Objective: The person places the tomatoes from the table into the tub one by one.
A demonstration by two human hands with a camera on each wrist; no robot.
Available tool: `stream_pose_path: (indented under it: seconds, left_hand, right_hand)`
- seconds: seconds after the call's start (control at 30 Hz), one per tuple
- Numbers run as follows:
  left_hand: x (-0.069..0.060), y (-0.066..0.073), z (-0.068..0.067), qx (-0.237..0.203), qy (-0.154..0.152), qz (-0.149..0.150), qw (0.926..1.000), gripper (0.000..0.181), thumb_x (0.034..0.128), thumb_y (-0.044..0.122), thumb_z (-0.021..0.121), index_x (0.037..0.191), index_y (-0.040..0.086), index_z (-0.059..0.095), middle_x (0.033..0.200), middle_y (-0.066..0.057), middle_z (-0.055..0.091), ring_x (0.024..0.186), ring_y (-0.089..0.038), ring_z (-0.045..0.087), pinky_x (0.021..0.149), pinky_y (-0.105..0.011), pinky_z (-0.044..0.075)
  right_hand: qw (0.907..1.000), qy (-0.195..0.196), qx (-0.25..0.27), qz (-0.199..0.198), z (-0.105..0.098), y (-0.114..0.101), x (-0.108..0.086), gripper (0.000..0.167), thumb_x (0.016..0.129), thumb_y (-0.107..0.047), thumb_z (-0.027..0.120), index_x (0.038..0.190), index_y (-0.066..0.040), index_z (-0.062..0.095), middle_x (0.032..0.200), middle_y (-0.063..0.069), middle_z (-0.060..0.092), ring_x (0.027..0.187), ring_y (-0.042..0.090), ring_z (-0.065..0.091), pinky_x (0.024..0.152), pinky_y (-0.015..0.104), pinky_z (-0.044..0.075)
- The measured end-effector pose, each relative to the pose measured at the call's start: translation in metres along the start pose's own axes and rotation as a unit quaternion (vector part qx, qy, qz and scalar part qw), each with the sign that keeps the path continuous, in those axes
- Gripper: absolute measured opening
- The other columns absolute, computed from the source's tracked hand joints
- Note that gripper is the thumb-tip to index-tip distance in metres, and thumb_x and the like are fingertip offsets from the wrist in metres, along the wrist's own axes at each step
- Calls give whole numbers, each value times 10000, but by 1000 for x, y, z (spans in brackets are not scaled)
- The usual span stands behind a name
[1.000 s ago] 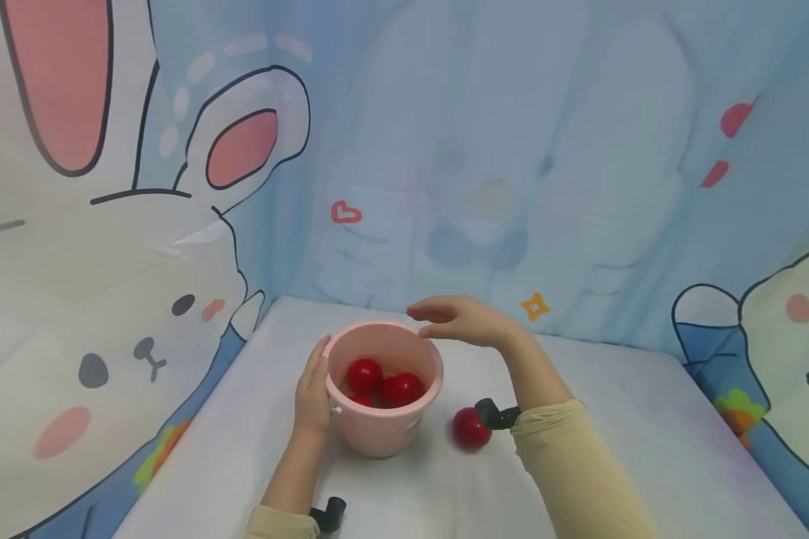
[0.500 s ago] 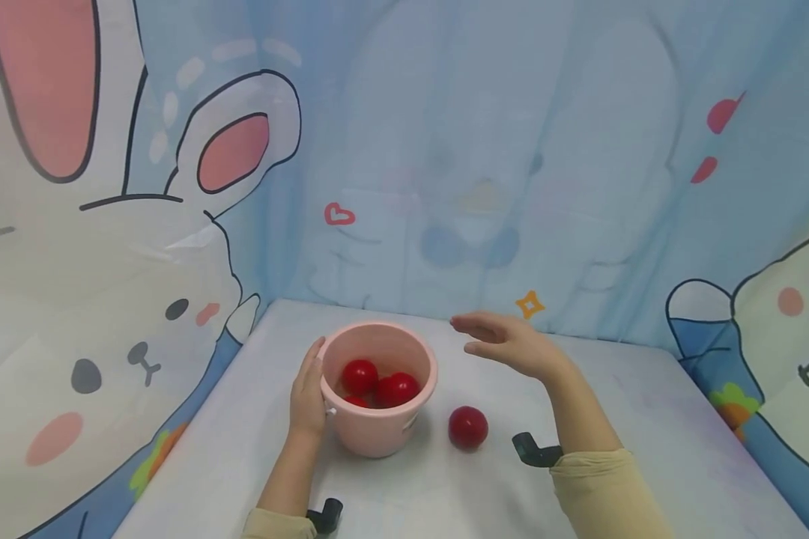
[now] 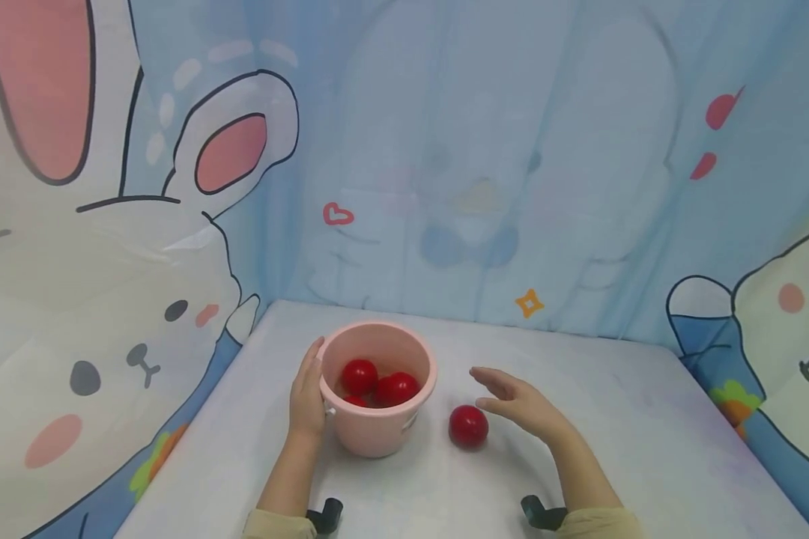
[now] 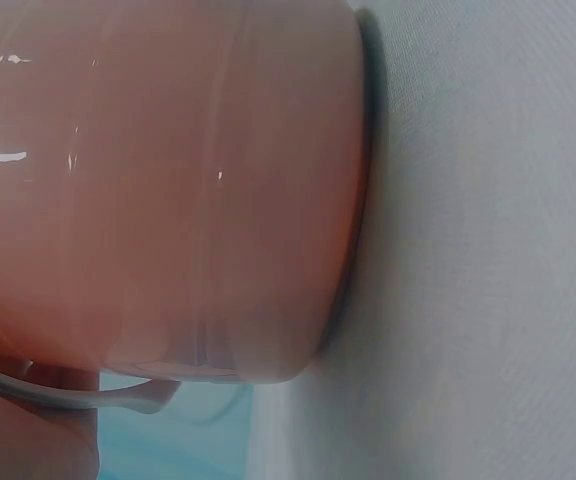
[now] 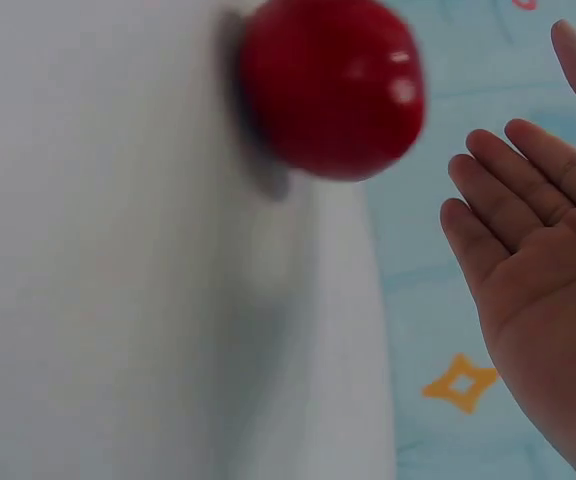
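A pink bucket [image 3: 377, 430] stands upright on the white-covered table and has several round, glossy red balls [image 3: 359, 377] inside it. Along its left side lies my left hand [image 3: 307, 400], fingers nearly straight against the wall near the rim. In the left wrist view the bucket wall [image 4: 168, 180] fills much of the picture, and only part of the hand [image 4: 28, 440] shows beside the pale handle. One more red ball [image 3: 468, 427] sits on the table right of the bucket. My right hand [image 3: 522, 404] hovers just right of it, fingers extended, thumb apart, touching nothing.
The white table cover [image 3: 647, 449] stretches to the right of the right hand. A blue curtain [image 3: 404, 150] with printed cartoon animals hangs along the back and sides. Small dark camera mounts [image 3: 326, 516] sit on both wrists.
My right hand has moved away from above the bucket's rim, going right and then down towards the loose red ball. The left hand stays at the bucket. The head view has shifted slightly.
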State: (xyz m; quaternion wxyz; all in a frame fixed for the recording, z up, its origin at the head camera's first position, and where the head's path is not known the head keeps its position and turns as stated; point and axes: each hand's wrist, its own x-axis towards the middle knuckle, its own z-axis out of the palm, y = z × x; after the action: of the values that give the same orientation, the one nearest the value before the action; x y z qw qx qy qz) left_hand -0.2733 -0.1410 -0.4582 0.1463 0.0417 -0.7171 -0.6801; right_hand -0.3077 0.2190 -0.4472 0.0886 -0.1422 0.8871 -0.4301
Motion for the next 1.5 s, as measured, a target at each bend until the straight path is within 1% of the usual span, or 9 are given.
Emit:
stream_pose_path:
  seconds: [0.07, 0.3, 0.47, 0.67, 0.77, 0.9, 1.17, 1.37, 1.5]
  left_hand:
    - [0, 1, 0, 19, 17, 47, 10000, 458, 1003, 613, 295, 1448, 521, 348, 1528, 240, 383, 1478, -126, 320, 1161, -536, 340]
    - [1, -1, -1, 44, 28, 158, 9999, 466, 1023, 566, 278, 1473, 471, 354, 1548, 189, 384, 1485, -160, 317, 1160, -540, 339]
    - [0, -1, 0, -19, 22, 280, 9996, 469, 1035, 539, 251, 1482, 448, 361, 1554, 181, 381, 1488, -157, 312, 1172, -524, 328]
    - [0, -1, 0, -24, 15, 276, 9996, 460, 1035, 541, 246, 1473, 463, 363, 1545, 194, 387, 1485, -147, 318, 1172, -517, 331]
    - [1, -2, 0, -17, 1, 261, 9997, 453, 1034, 543, 247, 1466, 474, 365, 1541, 200, 389, 1482, -147, 323, 1169, -518, 336]
    - [1, -3, 0, -14, 1, 261, 9997, 457, 1030, 555, 247, 1464, 477, 367, 1538, 199, 395, 1476, -149, 335, 1163, -520, 346]
    - [0, -1, 0, -26, 23, 275, 9996, 466, 1033, 546, 234, 1472, 464, 367, 1547, 197, 383, 1484, -141, 318, 1176, -512, 329]
    - [-1, 1, -1, -47, 9, 245, 9997, 451, 1036, 535, 242, 1464, 474, 371, 1537, 205, 394, 1476, -127, 328, 1177, -505, 329]
    - [0, 0, -1, -47, -5, 233, 9997, 446, 1035, 539, 252, 1461, 479, 369, 1537, 205, 393, 1477, -130, 327, 1174, -508, 333]
  right_hand:
    - [9998, 2, 53, 170, 7, 9, 1, 713, 832, -475, 743, 1455, -243, 485, 1501, 23, 498, 1453, 312, 383, 1110, 537, 415]
    - [9975, -85, 47, 699, 27, 26, 2, 741, 732, -481, 823, 1394, -285, 554, 1434, -8, 560, 1389, 299, 458, 1067, 579, 443]
    - [9967, 53, -155, 791, 34, 32, 1, 703, 717, -505, 824, 1351, -307, 592, 1403, -4, 580, 1364, 297, 470, 1063, 623, 418]
    - [9959, 201, -365, 801, 35, 34, 1, 655, 729, -533, 805, 1317, -312, 619, 1368, 10, 607, 1335, 307, 499, 1042, 626, 435]
    - [9959, 270, -387, 777, 31, 34, 1, 635, 743, -547, 790, 1311, -321, 620, 1367, 3, 606, 1336, 303, 494, 1041, 628, 434]
    - [9969, 336, -277, 661, 23, 30, 1, 613, 762, -540, 779, 1315, -338, 608, 1370, -5, 594, 1329, 286, 488, 1020, 580, 477]
    - [9990, 390, 141, 177, -1, 6, 0, 652, 774, -470, 797, 1360, -298, 571, 1358, 34, 594, 1267, 295, 532, 909, 453, 573]
    - [9994, 322, 125, 48, -10, -6, 1, 663, 775, -470, 797, 1369, -298, 558, 1348, 35, 596, 1243, 298, 544, 888, 425, 582]
    - [9992, 330, 50, -203, -19, -14, 5, 647, 791, -472, 784, 1372, -314, 547, 1335, 28, 602, 1226, 297, 557, 887, 420, 582]
